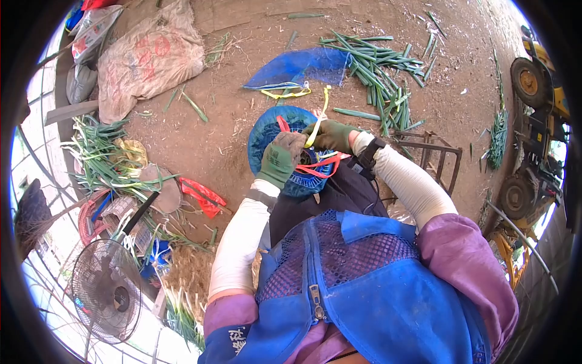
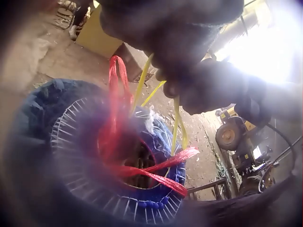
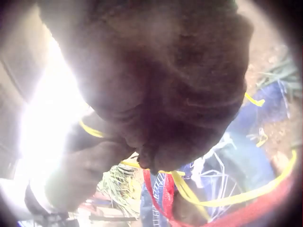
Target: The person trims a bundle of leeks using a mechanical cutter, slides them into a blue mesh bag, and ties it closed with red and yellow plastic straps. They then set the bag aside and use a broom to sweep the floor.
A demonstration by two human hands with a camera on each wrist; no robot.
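Observation:
Both hands wear green-and-grey gloves and meet above a round blue mesh bundle. My left hand pinches a yellow plastic ribbon with its fingertips. Close beside it, my right hand grips the same ribbon, one end of which sticks up past the knuckles. In the right wrist view the yellow ribbon runs out from under the fingers. Red plastic ribbon loops across the bundle's round opening, which is ringed by white strands. The fingertips are partly hidden by the gloves.
A flat blue mesh bag with yellow ribbon lies ahead, beside cut green leaves. To the left are a woven sack, green onions, red plastic and a fan. A metal frame and yellow machine stand right.

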